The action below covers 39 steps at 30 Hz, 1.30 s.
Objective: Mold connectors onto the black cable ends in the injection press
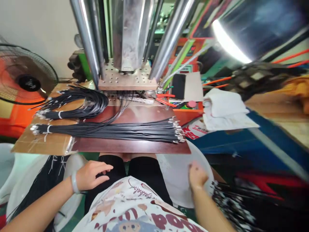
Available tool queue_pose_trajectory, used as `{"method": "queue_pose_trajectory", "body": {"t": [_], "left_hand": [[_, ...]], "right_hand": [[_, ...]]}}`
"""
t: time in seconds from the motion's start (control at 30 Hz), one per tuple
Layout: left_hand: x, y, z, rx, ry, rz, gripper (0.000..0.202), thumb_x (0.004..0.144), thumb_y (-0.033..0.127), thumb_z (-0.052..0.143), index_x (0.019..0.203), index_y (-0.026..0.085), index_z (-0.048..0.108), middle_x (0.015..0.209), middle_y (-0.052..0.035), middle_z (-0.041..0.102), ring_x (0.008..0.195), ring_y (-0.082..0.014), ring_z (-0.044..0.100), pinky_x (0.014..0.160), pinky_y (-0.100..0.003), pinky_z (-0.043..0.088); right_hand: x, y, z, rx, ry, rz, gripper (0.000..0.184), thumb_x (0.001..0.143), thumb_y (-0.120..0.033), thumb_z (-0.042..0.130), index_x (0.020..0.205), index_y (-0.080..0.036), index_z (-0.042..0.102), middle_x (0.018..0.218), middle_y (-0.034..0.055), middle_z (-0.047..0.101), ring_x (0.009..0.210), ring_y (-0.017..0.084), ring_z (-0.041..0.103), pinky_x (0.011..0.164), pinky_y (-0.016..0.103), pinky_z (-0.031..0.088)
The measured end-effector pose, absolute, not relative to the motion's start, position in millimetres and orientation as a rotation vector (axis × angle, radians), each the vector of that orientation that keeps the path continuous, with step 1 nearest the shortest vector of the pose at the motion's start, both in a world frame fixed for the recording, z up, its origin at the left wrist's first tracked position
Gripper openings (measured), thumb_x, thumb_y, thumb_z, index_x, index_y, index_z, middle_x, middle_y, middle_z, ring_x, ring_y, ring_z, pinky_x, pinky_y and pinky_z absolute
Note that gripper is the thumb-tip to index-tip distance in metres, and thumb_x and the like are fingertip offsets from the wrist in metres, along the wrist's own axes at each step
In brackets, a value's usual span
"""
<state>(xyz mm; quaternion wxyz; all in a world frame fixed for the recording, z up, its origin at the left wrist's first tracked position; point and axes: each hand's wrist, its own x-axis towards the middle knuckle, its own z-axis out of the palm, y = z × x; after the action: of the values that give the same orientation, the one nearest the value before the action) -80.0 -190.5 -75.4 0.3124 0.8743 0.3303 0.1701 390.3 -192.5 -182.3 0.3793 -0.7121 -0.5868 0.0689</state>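
My left hand [93, 175] hovers over my lap, its fingers stretched forward and apart, with nothing in it. My right hand [197, 175] hangs over a round white stool or tub at the right; motion smears its fingers, so their state and any contents stay unclear. Beyond both hands, a straight bundle of black cables [116, 130] lies across the brown board [135, 149], tied with a white tie at its left end. Behind it at the left rests a curved bundle of black cables [94, 103], also tied. Several loose cables run from the press [127, 84] onto the straight bundle.
A fan [29, 83] stands at the left. Steel columns rise around the press. White cloths [228, 108] and a red button [191, 104] sit at the right, under a bright lamp [230, 42]. Dark cables [231, 206] with pale ends fill the lower right.
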Motion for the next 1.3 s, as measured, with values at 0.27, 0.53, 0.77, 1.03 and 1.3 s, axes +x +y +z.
{"method": "queue_pose_trajectory", "body": {"t": [0.27, 0.53, 0.77, 1.03, 1.3], "left_hand": [[-13.6, -56.3, -14.2, 2.590, 0.737, 0.533, 0.035, 0.097, 0.020, 0.038, 0.128, 0.014, 0.055, 0.130, -0.0127, 0.058, 0.121, -0.0209, 0.054, 0.106, -0.036, 0.043], [8.5, -7.4, -19.1, 2.604, 1.105, 0.125, 0.032, 0.096, 0.036, 0.039, 0.103, 0.016, 0.064, 0.099, -0.0082, 0.063, 0.095, -0.0211, 0.060, 0.090, -0.034, 0.046], [15.4, -3.9, 2.4, 2.419, 1.169, -0.187, 0.026, 0.081, 0.043, 0.057, 0.077, 0.017, 0.056, 0.077, -0.0028, 0.062, 0.071, -0.0184, 0.056, 0.066, -0.028, 0.039], [28.8, 10.5, 33.8, 1.786, 0.886, -0.092, 0.032, 0.075, 0.047, 0.064, 0.074, 0.016, 0.056, 0.059, 0.0013, 0.056, 0.054, -0.0117, 0.051, 0.055, -0.023, 0.042], [79.5, 36.5, 10.7, 1.610, 0.699, -0.110, 0.036, 0.068, 0.047, 0.076, 0.064, 0.016, 0.061, 0.054, -0.0019, 0.060, 0.045, -0.0129, 0.055, 0.044, -0.025, 0.046]], "right_hand": [[317.3, -8.9, -15.7, -1.136, -2.368, -0.253, 0.030, 0.096, -0.028, 0.039, 0.102, -0.015, 0.065, 0.103, 0.0169, 0.067, 0.098, 0.026, 0.060, 0.082, 0.038, 0.045], [246.1, 73.6, -26.8, -1.314, -2.792, -0.479, 0.029, 0.093, -0.014, 0.034, 0.099, -0.008, 0.062, 0.101, 0.0166, 0.061, 0.091, 0.027, 0.053, 0.077, 0.038, 0.035], [287.0, 3.3, -21.1, -1.294, -2.514, -0.369, 0.023, 0.090, -0.014, 0.040, 0.101, -0.012, 0.060, 0.097, 0.0150, 0.062, 0.092, 0.028, 0.053, 0.075, 0.039, 0.037], [301.8, -120.4, -60.5, -1.095, -2.015, -0.097, 0.029, 0.086, -0.013, 0.055, 0.114, -0.020, 0.056, 0.092, 0.0095, 0.066, 0.083, 0.024, 0.062, 0.072, 0.039, 0.047], [302.8, -125.8, -64.1, -1.118, -1.873, -0.109, 0.029, 0.085, -0.013, 0.057, 0.111, -0.026, 0.059, 0.090, 0.0065, 0.068, 0.081, 0.024, 0.065, 0.072, 0.042, 0.050]]}}
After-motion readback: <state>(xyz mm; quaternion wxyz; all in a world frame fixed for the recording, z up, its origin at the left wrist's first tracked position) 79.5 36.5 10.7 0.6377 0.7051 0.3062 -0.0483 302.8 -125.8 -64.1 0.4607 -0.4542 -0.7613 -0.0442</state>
